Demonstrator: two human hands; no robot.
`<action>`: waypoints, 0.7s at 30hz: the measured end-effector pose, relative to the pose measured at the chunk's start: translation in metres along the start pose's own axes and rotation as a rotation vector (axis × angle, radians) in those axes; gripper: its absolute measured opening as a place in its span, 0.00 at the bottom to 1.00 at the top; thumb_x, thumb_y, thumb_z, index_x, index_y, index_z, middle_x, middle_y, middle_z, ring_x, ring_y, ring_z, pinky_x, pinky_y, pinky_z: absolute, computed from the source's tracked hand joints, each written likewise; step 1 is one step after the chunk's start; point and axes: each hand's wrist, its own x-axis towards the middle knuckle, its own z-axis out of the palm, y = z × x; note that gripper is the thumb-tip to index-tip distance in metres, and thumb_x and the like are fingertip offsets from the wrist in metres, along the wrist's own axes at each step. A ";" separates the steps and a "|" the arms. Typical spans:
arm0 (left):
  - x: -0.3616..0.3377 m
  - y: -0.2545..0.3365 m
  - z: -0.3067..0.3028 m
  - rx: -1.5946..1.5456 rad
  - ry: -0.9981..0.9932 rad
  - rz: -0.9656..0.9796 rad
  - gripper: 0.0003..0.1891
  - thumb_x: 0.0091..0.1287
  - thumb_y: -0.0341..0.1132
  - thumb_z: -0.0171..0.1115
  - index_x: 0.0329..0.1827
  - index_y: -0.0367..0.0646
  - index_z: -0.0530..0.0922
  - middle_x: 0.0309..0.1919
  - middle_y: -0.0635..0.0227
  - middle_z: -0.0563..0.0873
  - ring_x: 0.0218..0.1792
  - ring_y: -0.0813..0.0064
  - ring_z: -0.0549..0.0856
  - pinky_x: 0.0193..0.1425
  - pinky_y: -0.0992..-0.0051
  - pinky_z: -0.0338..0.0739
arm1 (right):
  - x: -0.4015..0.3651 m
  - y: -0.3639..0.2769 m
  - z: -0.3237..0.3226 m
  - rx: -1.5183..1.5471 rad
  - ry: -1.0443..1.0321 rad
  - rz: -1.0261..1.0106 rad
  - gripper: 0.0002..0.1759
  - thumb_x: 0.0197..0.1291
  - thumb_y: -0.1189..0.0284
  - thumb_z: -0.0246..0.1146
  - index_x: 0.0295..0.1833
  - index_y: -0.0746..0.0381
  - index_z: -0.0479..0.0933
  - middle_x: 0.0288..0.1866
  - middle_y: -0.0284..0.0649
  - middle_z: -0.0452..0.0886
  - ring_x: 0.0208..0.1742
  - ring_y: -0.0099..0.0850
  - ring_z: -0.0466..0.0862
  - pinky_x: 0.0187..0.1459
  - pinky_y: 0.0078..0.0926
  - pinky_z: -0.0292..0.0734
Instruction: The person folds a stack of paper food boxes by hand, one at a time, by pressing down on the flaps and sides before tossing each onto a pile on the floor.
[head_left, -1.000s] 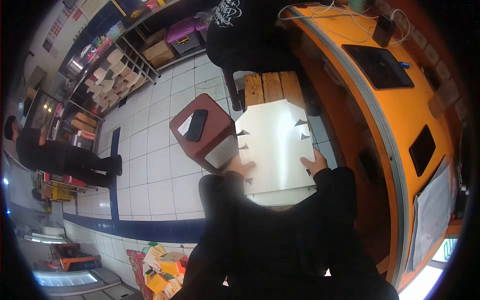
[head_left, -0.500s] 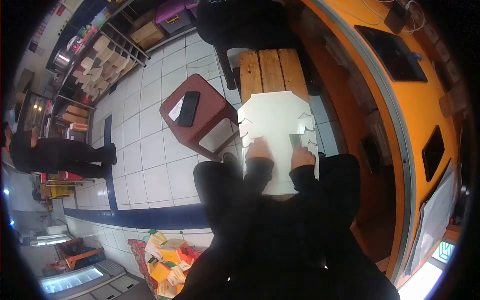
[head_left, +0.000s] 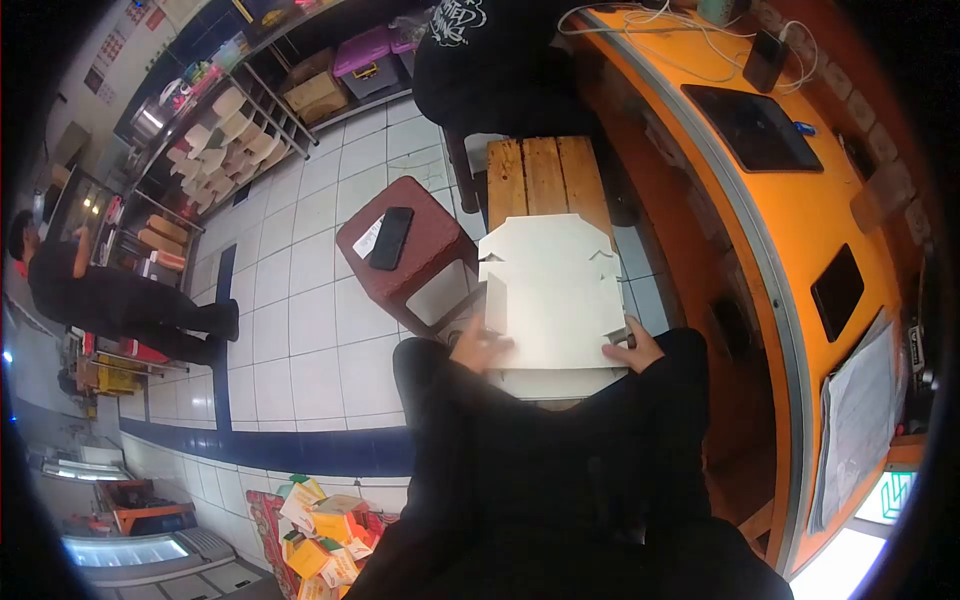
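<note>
A white die-cut cardboard box blank point(head_left: 552, 290) lies on the wooden bench point(head_left: 542, 175) in front of my lap. Its side flaps and notches show along both edges, and the flap on the left stands partly folded up. My left hand point(head_left: 482, 346) grips the near left edge, thumb on top. On the opposite edge, my right hand point(head_left: 636, 350) holds the near right corner, with its thumb on the board and the other fingers partly hidden. Beneath the blank, the edge of another white sheet point(head_left: 562, 384) sticks out towards me.
A maroon stool point(head_left: 425, 260) with a phone point(head_left: 391, 238) stands to the left. An orange counter point(head_left: 800, 230) with a tablet point(head_left: 752, 128) runs along the right. One person point(head_left: 500, 70) sits beyond the bench; another point(head_left: 120, 300) stands far left. Folded boxes point(head_left: 325, 540) lie on the floor.
Both hands have moved from the middle of the board out to its near side edges. The small green thing by my right hand no longer shows. My view has shifted slightly.
</note>
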 end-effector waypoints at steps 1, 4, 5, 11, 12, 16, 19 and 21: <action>-0.006 -0.013 -0.001 0.008 -0.048 0.058 0.35 0.53 0.30 0.73 0.66 0.42 0.69 0.47 0.61 0.81 0.46 0.69 0.82 0.51 0.68 0.77 | -0.007 0.001 0.000 0.106 -0.062 0.037 0.36 0.57 0.73 0.71 0.70 0.62 0.64 0.52 0.50 0.81 0.47 0.36 0.85 0.39 0.33 0.86; -0.019 -0.045 0.013 -0.026 0.160 0.015 0.30 0.52 0.31 0.75 0.59 0.39 0.75 0.45 0.60 0.82 0.45 0.70 0.81 0.50 0.71 0.77 | -0.016 0.013 0.009 0.330 0.013 0.193 0.34 0.57 0.77 0.70 0.68 0.63 0.64 0.51 0.50 0.81 0.39 0.34 0.87 0.34 0.28 0.87; -0.020 -0.052 0.015 -0.173 0.196 -0.175 0.25 0.52 0.32 0.75 0.53 0.38 0.78 0.43 0.60 0.83 0.43 0.69 0.82 0.49 0.71 0.77 | -0.014 0.018 0.013 0.402 0.088 0.252 0.32 0.58 0.77 0.70 0.66 0.64 0.65 0.49 0.49 0.82 0.36 0.34 0.87 0.34 0.27 0.87; -0.012 -0.113 0.023 -0.229 0.209 -0.289 0.19 0.57 0.28 0.71 0.49 0.33 0.73 0.39 0.58 0.85 0.34 0.67 0.87 0.30 0.72 0.82 | -0.020 0.027 0.025 0.106 0.057 0.377 0.18 0.61 0.68 0.68 0.54 0.64 0.77 0.34 0.49 0.85 0.31 0.38 0.87 0.29 0.32 0.81; -0.011 -0.118 0.026 -0.188 0.236 -0.286 0.18 0.58 0.28 0.70 0.48 0.33 0.73 0.39 0.58 0.85 0.34 0.67 0.87 0.31 0.71 0.83 | -0.017 0.039 0.032 0.106 0.054 0.380 0.18 0.61 0.68 0.68 0.54 0.64 0.77 0.34 0.49 0.85 0.31 0.38 0.87 0.29 0.32 0.81; -0.036 -0.074 0.049 0.118 0.315 -0.258 0.23 0.52 0.41 0.71 0.47 0.36 0.78 0.40 0.53 0.86 0.43 0.57 0.86 0.49 0.62 0.79 | -0.030 0.029 0.057 -0.577 0.459 -0.127 0.15 0.62 0.66 0.62 0.50 0.63 0.76 0.32 0.54 0.84 0.34 0.50 0.87 0.36 0.50 0.80; -0.055 -0.017 0.067 0.448 0.434 -0.222 0.14 0.59 0.32 0.66 0.41 0.35 0.72 0.41 0.54 0.83 0.36 0.58 0.87 0.35 0.61 0.81 | -0.038 -0.011 0.074 -0.785 0.374 0.095 0.13 0.65 0.66 0.56 0.50 0.61 0.74 0.33 0.53 0.84 0.35 0.52 0.86 0.37 0.54 0.79; -0.059 -0.021 0.079 0.782 0.447 0.127 0.12 0.61 0.33 0.65 0.39 0.36 0.70 0.40 0.52 0.81 0.37 0.51 0.85 0.37 0.56 0.79 | -0.036 -0.007 0.083 -0.906 0.288 0.165 0.12 0.67 0.66 0.54 0.50 0.60 0.73 0.33 0.52 0.85 0.35 0.51 0.87 0.36 0.54 0.79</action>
